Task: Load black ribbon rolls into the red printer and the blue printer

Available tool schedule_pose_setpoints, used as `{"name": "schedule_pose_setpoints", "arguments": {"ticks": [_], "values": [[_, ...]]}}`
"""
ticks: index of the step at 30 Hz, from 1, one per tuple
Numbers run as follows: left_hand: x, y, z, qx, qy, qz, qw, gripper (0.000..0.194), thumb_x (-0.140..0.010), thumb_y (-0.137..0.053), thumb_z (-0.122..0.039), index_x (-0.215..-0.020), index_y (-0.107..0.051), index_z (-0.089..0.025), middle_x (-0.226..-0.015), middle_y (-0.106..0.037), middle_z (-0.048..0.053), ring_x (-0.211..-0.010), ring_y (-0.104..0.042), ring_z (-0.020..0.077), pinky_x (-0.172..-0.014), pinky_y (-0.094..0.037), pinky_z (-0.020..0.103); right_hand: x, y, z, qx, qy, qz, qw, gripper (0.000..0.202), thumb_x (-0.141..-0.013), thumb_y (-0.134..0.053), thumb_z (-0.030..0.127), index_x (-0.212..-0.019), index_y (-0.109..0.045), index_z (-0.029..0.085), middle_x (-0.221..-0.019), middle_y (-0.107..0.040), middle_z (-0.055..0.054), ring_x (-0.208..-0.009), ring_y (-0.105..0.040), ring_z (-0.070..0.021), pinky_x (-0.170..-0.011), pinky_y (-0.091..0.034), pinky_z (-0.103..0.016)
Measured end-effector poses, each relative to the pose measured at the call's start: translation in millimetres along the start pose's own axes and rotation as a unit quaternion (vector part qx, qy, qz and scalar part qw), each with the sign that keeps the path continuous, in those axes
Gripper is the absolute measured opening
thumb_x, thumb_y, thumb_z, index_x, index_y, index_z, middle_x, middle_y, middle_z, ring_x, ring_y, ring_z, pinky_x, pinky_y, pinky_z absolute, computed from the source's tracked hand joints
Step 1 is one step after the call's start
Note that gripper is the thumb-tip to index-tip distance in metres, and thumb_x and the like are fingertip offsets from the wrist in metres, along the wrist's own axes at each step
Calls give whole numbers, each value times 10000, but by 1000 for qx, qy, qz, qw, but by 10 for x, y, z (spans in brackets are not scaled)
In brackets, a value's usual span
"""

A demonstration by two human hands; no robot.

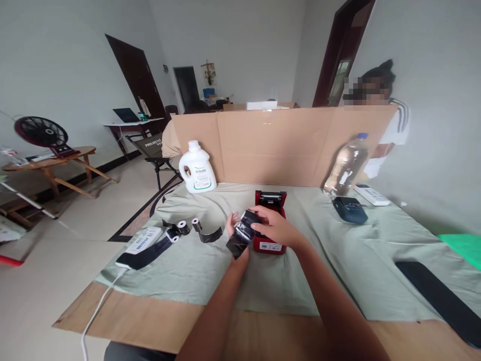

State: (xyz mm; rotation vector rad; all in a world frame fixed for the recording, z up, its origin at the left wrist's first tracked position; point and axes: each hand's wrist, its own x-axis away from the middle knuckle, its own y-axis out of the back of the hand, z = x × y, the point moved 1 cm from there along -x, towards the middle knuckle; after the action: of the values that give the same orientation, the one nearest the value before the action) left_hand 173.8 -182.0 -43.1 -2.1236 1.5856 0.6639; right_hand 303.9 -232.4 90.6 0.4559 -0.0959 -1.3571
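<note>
In front of me, over the cloth-covered table, I hold a black-faced paper roll (244, 228) with a loose black strip hanging down at its lower left. My left hand (233, 224) cups it from behind and the left; the roll hides most of that palm. From the right, my right hand (276, 228) grips the roll's upper end with thumb and fingers. Just behind and beneath my hands stands a small red printer (269, 245), its lid raised and a white label on its front. To the left lie more paper rolls (182, 227), one with a curled black strip (211, 234).
A white power strip (145, 239) with a cable lies at left. A white jug (198, 170) and a cardboard panel (266, 148) stand behind. At right are a large clear bottle (346, 165), a dark device (350, 209) and a long black object (439, 296). A person (394, 120) is beyond the panel.
</note>
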Motion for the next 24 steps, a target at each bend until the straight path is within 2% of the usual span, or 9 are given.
{"name": "schedule_pose_setpoints", "arguments": {"ticks": [3,5,7,11,15,17,20,24], "values": [[25,81,-144,-40,-81,26,996,620,-878,-604,-431,-1420,-378,-231,-1360,-534,143,-1111,-603,260,-883,-562,409,76,310,-130,113,7,-17,993,343,-833,-609,134,-1164,-642,214,-1132,-692,-53,-1039,-635,-222,-934,-467,-372],[65,107,-252,-103,-170,85,976,540,-861,-628,-345,-1363,-468,-228,-1315,-561,130,-1163,-568,269,-954,-523,447,75,434,-199,175,-2,-14,984,322,-819,-584,79,-1106,-660,204,-1092,-703,-52,-1012,-638,-223,-917,-463,-367],[105,105,-338,-152,-232,145,950,388,-877,-587,-250,-1265,-573,-246,-1240,-610,98,-1152,-566,247,-993,-491,451,64,507,-251,210,-17,-11,978,333,-810,-554,37,-1082,-661,196,-1071,-705,-55,-997,-635,-221,-894,-462,-352],[142,78,-437,-168,-269,216,924,343,-874,-544,-164,-1172,-671,-279,-1234,-629,69,-1142,-544,225,-1012,-453,435,35,565,-344,225,-39,-16,973,400,-802,-530,-1,-1144,-630,182,-1109,-692,-76,-1022,-625,-222,-894,-455,-336],[151,64,-468,-173,-297,278,897,356,-832,-597,-162,-1147,-703,-287,-1279,-609,67,-1203,-494,258,-1017,-403,452,-10,608,-446,207,-47,-25,977,345,-808,-621,70,-1134,-639,181,-1078,-700,-63,-955,-637,-212,-853,-470,-321],[157,58,-462,-172,-304,278,895,350,-844,-586,-152,-1136,-712,-298,-1260,-620,60,-1195,-490,254,-1005,-389,445,-32,632,-500,212,-42,-32,976,298,-808,-651,96,-1090,-663,189,-1066,-706,-50,-951,-636,-208,-853,-470,-317],[181,48,-441,-164,-292,250,909,355,-889,-518,-113,-1096,-732,-308,-1167,-645,54,-1116,-520,217,-958,-393,401,-58,652,-587,223,-42,-43,973,278,-807,-634,70,-1046,-685,203,-1070,-715,-33,-952,-638,-197,-860,-465,-307],[219,45,-425,-161,-249,185,937,360,-926,-483,-106,-1090,-745,-290,-872,-615,42,-873,-539,161,-813,-402,329,-94,606,-688,262,-52,-58,962,294,-776,-623,42,-999,-699,219,-1059,-722,-23,-958,-641,-196,-842,-456,-283]]}}
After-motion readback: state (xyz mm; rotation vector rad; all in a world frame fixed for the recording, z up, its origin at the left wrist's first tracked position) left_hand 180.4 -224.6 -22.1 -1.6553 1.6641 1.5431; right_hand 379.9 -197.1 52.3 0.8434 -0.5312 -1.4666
